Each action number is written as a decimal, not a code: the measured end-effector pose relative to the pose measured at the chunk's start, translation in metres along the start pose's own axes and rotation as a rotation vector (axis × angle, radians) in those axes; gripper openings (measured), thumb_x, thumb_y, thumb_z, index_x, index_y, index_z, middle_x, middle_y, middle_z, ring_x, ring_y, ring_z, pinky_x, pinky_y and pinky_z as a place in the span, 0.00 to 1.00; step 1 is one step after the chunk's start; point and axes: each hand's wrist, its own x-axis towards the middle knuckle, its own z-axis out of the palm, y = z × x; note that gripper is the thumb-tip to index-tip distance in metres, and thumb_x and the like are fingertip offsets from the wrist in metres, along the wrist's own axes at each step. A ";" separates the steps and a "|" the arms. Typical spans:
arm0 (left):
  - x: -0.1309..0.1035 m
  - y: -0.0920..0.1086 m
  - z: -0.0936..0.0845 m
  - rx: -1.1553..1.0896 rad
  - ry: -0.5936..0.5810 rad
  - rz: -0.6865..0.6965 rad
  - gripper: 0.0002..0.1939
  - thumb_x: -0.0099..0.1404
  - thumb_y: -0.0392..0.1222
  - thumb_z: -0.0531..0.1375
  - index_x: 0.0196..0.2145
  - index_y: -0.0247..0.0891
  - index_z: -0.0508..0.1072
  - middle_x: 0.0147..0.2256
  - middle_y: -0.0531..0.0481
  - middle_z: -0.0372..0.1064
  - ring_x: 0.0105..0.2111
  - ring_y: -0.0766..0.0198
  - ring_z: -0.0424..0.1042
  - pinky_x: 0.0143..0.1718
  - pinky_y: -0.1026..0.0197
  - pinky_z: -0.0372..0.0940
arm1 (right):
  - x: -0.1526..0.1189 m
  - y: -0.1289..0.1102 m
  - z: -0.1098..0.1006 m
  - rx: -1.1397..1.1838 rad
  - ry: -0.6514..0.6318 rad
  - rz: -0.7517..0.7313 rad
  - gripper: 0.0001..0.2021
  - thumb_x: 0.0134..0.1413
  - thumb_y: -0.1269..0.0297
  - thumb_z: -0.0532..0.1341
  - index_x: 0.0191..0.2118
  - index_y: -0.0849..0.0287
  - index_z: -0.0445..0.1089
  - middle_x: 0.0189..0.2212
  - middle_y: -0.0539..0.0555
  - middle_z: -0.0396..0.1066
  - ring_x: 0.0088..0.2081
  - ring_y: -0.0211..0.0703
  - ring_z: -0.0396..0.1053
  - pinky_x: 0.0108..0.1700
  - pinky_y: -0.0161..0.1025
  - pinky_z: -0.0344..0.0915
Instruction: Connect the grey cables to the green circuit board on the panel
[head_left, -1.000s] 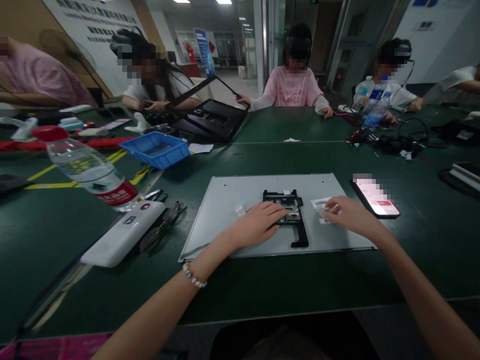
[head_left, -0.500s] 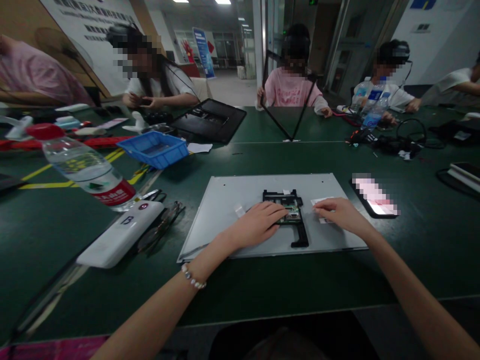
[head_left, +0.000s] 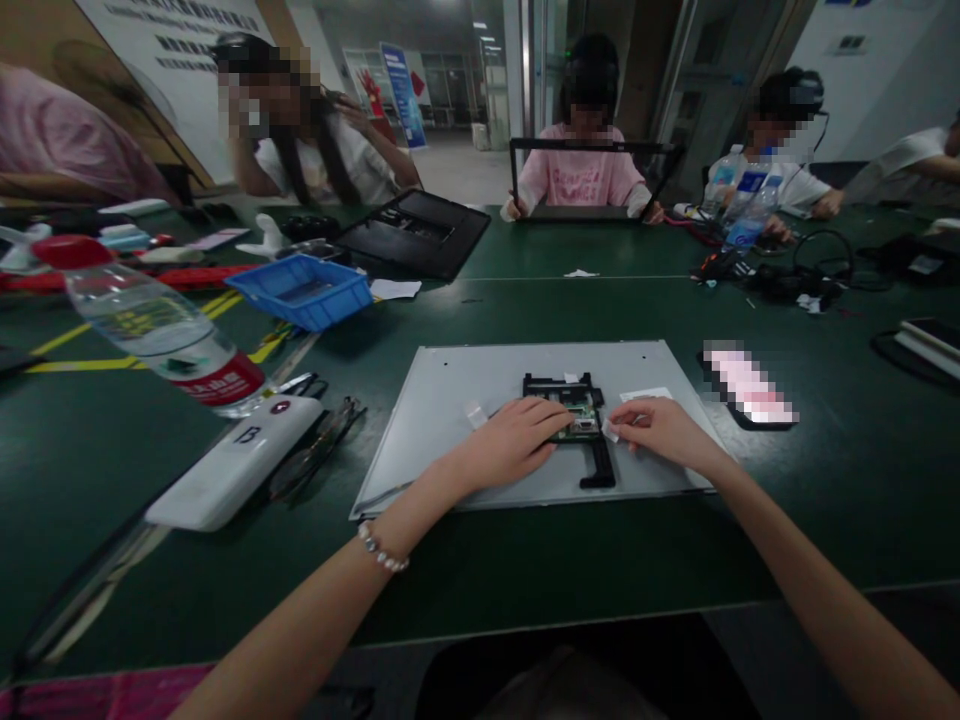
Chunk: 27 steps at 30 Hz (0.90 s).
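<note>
A light-grey flat metal panel [head_left: 442,410] lies on the green table in front of me. On it sits a black plastic bracket [head_left: 598,470] with a green circuit board [head_left: 583,424] inside. My left hand [head_left: 517,438] lies flat over the bracket's left part, its fingertips on the board. Just right of the bracket, my right hand [head_left: 664,432] pinches a small white piece of tape [head_left: 610,430] by its edge. Behind that hand a white paper strip [head_left: 648,395] rests on the panel. A small clear tab [head_left: 475,414] is left of the bracket.
To the left are a tilted water bottle [head_left: 221,380], a white power bank [head_left: 232,470], glasses [head_left: 322,450] and a blue bin [head_left: 300,295]. A phone [head_left: 750,390] lies right of the panel. A black cover [head_left: 420,232] is farther back. Opposite, a person holds a black frame [head_left: 592,147].
My right hand has moved left from the paper strip towards the bracket, now with a small white piece between its fingers. My left hand stays put. The person opposite has turned the black frame level.
</note>
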 end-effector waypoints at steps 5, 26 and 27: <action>0.001 0.000 0.000 0.000 0.001 0.005 0.21 0.68 0.36 0.50 0.59 0.39 0.59 0.56 0.45 0.61 0.56 0.57 0.59 0.58 0.52 0.54 | 0.000 0.001 0.001 -0.163 0.087 -0.079 0.09 0.51 0.61 0.60 0.35 0.57 0.74 0.29 0.52 0.74 0.28 0.41 0.70 0.33 0.39 0.66; 0.003 0.001 0.000 -0.012 -0.005 0.000 0.21 0.68 0.38 0.50 0.58 0.40 0.59 0.56 0.45 0.61 0.55 0.57 0.60 0.57 0.51 0.55 | -0.004 -0.003 0.008 -0.317 0.249 -0.231 0.05 0.54 0.66 0.58 0.32 0.56 0.72 0.36 0.54 0.72 0.38 0.44 0.68 0.40 0.41 0.64; 0.003 0.000 0.000 -0.010 -0.003 -0.002 0.21 0.68 0.38 0.50 0.58 0.40 0.60 0.56 0.45 0.61 0.55 0.57 0.60 0.57 0.51 0.55 | -0.004 -0.002 0.009 -0.319 0.253 -0.226 0.05 0.54 0.67 0.58 0.32 0.56 0.72 0.35 0.54 0.72 0.38 0.44 0.68 0.40 0.41 0.64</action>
